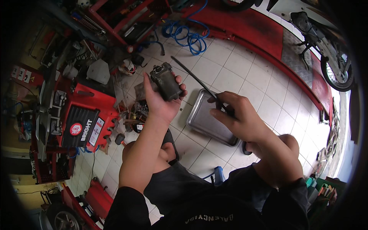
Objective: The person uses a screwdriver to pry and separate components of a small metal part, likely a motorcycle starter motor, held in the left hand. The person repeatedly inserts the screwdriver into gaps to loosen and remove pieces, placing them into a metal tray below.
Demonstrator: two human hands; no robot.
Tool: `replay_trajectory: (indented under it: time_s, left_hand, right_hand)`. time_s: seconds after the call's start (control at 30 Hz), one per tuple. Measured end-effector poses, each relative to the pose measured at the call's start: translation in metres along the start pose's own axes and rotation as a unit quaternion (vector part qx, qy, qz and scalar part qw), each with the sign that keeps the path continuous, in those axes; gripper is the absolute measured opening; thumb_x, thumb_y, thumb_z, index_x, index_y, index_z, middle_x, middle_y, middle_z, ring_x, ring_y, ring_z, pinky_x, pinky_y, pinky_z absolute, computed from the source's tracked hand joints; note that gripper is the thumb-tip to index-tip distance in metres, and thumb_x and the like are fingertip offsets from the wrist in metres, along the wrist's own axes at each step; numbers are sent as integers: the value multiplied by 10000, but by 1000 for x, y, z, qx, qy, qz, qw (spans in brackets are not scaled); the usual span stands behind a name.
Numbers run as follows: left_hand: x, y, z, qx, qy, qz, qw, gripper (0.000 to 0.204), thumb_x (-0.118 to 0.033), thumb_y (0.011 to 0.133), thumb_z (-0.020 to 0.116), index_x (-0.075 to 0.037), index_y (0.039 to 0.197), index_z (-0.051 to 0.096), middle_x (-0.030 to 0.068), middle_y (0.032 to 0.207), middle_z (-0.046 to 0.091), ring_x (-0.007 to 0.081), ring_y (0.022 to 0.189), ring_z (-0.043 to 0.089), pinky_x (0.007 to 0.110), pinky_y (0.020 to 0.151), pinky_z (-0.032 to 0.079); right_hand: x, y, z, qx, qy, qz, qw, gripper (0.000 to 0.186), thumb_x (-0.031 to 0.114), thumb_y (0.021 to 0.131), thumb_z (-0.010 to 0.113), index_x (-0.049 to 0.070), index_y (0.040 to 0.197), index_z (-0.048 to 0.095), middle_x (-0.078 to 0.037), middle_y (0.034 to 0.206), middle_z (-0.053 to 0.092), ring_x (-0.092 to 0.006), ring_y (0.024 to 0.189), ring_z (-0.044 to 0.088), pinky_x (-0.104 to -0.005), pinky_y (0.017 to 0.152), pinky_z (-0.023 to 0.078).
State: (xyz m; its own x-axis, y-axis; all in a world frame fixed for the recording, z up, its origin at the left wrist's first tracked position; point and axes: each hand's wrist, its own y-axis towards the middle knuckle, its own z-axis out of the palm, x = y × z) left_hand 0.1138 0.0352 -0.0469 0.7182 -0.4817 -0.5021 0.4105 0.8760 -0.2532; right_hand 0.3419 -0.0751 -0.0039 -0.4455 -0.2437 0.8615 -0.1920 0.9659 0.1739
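My left hand [166,103] is wrapped from below around a grimy, dark cylindrical metal part [167,83], holding it up and tilted. The upper end of this part carries fittings and holes; its exact kind cannot be made out. My right hand [237,115] grips the near end of a long, thin, dark rod-like tool [193,76]. The rod slants up and left, its tip apart from the metal part and to its upper right. The tool's near end is mostly hidden by my fingers. Below my right hand, a shallow rectangular metal tray [195,109] lies on the floor.
A red and black machine [89,119] stands at left, with small parts and tools [134,117] beside it. A coiled blue hose [188,36] lies at the back. A long red lift platform [264,36] runs along the far right, near a motorcycle wheel [335,73].
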Motion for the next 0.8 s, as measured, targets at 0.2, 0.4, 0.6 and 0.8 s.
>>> replay_trajectory:
  time_s: [0.2, 0.4, 0.6, 0.8]
  left_hand:
    - [22, -7, 19, -9, -63, 12, 998, 803, -788, 930, 415, -39, 1154, 596, 155, 1114, 625, 359, 1204, 554, 489, 1069, 430]
    - [39, -29, 27, 55, -16, -19, 998, 929, -813, 916, 415, -25, 1402, 484, 186, 1350, 555, 333, 1338, 493, 450, 1108, 433]
    - [54, -23, 20, 88, 71, -17, 993, 1025, -848, 903, 340, -16, 1500, 385, 193, 1460, 493, 285, 1394, 459, 414, 1121, 398]
    - [51, -12, 12, 69, 145, -8, 987, 899, -797, 937, 395, -70, 1464, 443, 121, 1457, 510, 235, 1376, 453, 374, 1125, 343]
  right_hand:
    - [6, 0, 20, -52, 23, 102, 993, 582, 285, 842, 784, -81, 1242, 573, -255, 1096, 656, -395, 962, 674, -430, 859, 526]
    - [2, 2, 38, -93, 32, 128, 987, 900, 393, 740, 890, -125, 1368, 506, -245, 937, 630, -317, 894, 636, -389, 796, 503]
    - [-4, 6, 46, -174, 136, 188, 957, 677, 290, 761, 881, -82, 1266, 626, -199, 857, 710, -248, 768, 716, -363, 720, 549]
    - [-1, 10, 31, -161, 248, 237, 925, 575, 248, 784, 849, -81, 1217, 663, -83, 741, 693, -101, 503, 594, -282, 477, 479]
